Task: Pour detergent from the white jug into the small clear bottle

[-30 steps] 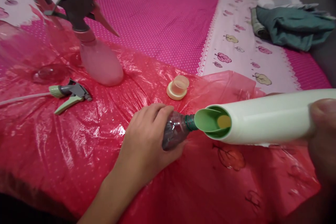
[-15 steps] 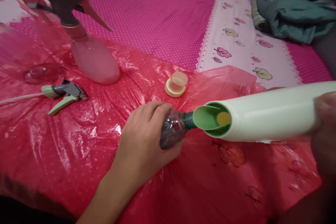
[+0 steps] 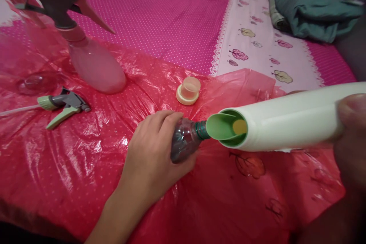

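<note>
Clear bottle (image 3: 183, 143): gripped in the left hand (image 3: 151, 141), neck directed toward the right hand (image 3: 350, 137).
Pale-green container (image 3: 288, 120): grasped by the right hand, lying nearly level between it and the left; most of that grip is blurred or out of frame.
Green spout (image 3: 220, 126): overlaps the bottle neck in view; contact cannot be confirmed.
Step in hand: judged to be pouring; no stream is visible.
Next move: appears to call for a steady neck and careful control of the container's tilt.
Left-hand pose: back of hand up, fingers wrapped over the far side, thumb on the near side, forearm angled in from below.
Right-hand pose: thumb on the container's upper side.
Cap (image 3: 189, 89): just beyond the left fingers.
Trigger head (image 3: 64, 105): left of the left hand.
</note>
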`<state>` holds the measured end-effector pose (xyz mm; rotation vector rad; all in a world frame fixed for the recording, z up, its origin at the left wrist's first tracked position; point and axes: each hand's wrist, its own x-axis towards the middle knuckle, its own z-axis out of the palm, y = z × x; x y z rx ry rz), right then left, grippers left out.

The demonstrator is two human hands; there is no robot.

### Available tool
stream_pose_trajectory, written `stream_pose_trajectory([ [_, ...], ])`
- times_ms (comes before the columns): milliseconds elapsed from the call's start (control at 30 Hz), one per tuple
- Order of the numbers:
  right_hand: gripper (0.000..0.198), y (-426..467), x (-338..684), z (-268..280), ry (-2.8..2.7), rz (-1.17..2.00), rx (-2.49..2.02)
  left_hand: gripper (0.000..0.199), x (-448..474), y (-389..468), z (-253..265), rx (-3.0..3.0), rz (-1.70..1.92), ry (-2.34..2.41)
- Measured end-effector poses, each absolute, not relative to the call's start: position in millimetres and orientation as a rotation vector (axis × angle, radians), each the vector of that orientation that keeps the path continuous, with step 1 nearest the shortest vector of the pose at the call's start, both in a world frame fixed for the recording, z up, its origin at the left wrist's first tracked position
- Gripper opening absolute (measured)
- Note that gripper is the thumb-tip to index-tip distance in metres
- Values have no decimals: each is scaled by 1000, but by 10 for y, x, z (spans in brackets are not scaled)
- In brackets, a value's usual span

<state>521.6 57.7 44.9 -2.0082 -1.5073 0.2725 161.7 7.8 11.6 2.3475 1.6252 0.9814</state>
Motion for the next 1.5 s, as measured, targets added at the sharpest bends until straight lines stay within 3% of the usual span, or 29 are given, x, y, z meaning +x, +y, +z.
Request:
stream_pose_trajectory([
  [233, 100, 510, 5045, 518, -1537, 237, -2002, 51, 1610, 77, 114, 2363, 971, 1615],
  [1333, 74, 375, 4680, 665, -1506, 362, -1938, 48, 1551, 68, 111, 2325, 944, 1613],
  [1500, 88, 385, 4580, 680, -1482, 371, -1886, 50, 1518, 63, 85, 2309, 924, 1609],
])
